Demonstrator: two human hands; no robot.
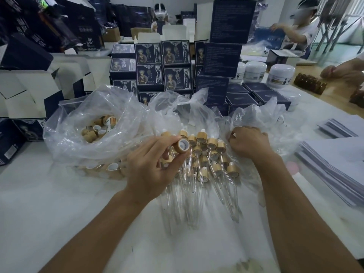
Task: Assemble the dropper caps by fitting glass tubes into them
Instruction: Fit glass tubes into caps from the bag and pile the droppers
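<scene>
Glass tubes (199,186) of finished droppers fan toward the camera; thin, slick and likely brittle, best taken near the collar. Left hand (153,166) pinches a light, stiff bamboo cap (182,145) by its rim, opening up. Right hand (249,142), fingers curled, digs into a plastic bag (262,117); what it grasps I cannot tell.

dropper cap (181,146): light bamboo-tan ring, white inside
assembled droppers (211,152): same tan collars, white bulbs, clear glass tubes
loose caps (96,130): tan with white liners, lying in a clear bag
plastic bags (118,107): see-through, with whitish glare
table (49,194): plain white
stacked boxes (150,76): dark navy, with a pale printed figure and ornate border
jars (282,75): white, with a beige label band
paper stacks (334,160): pale grey-white
folded cartons (23,91): white inside, navy outside
</scene>
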